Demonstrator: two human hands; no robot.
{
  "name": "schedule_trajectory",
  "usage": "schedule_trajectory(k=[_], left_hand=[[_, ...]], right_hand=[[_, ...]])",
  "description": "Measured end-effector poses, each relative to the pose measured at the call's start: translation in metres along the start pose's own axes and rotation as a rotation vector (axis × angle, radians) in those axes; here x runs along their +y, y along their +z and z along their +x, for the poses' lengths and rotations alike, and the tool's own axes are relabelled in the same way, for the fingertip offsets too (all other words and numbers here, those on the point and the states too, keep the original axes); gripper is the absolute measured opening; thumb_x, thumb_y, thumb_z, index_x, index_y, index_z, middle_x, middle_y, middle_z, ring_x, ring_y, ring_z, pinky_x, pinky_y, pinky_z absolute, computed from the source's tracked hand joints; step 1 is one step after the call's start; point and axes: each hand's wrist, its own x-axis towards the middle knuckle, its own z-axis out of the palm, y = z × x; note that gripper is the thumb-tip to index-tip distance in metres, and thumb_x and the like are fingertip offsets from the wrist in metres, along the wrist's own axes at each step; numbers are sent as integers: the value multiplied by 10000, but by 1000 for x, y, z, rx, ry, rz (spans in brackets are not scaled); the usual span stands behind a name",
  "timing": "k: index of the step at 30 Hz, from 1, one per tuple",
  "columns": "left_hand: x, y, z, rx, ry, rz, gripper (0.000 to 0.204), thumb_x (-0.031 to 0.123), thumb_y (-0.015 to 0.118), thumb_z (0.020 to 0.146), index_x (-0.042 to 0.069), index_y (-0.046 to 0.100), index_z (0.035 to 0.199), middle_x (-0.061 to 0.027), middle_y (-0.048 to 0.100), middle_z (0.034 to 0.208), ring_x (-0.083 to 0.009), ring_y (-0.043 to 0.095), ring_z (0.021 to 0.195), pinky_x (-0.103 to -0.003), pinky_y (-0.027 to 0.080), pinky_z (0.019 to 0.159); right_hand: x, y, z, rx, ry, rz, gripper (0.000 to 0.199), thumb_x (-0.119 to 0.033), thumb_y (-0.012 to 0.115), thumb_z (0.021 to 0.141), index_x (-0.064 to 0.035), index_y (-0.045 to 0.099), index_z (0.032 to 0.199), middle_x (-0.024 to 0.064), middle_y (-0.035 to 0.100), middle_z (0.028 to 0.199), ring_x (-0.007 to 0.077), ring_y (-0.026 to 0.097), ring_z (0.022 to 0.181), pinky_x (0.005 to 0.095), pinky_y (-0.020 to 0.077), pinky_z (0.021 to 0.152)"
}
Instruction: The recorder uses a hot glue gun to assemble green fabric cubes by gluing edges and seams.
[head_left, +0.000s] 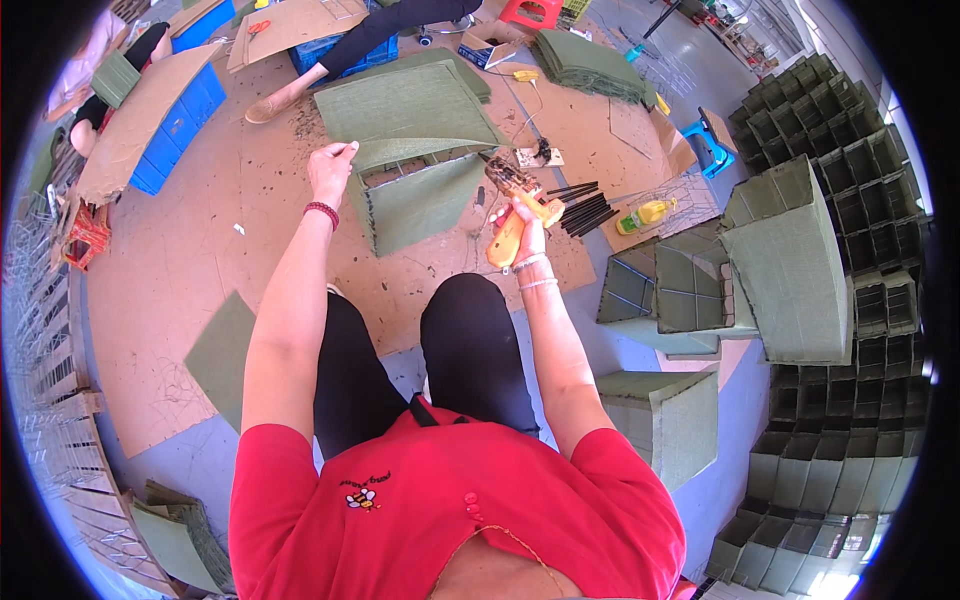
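Green fabric box (425, 210), flap (415, 149) in left hand (330, 172)

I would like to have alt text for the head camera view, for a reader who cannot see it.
A person's right hand holds what looks like a yellow glue gun, while the left hand pinches the edge of a green flap on a wire-framed box. Black sticks and a yellow bottle lie to the right, with many green boxes beyond.

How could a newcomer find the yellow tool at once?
Start from the large cardboard sheet on the floor, then find the right hand above it. The yellow tool is in that hand, left of the black sticks. Unlike the yellow bottle farther right, it is being held.
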Motion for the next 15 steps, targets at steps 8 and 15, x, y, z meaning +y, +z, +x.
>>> schedule_trajectory(k=[8,15], left_hand=[[-1,-2,0,3,10,-4,218,233,683,762,28,698,834,-28,581,573,-96,525,503,-251,425,505],[-3,0,1,-4,22,-3,209,229,685,762,29,697,821,-22,576,564,-94,519,498,-256,420,502]], right_hand=[[4,4,-5,-6,27,43,110,-143,546,847,-42,519,881,76,543,664,214,547,607,364,492,588],[7,-1,-1,-33,10,24,111,-138,553,843,-41,523,890,67,539,669,200,544,610,373,494,591]])
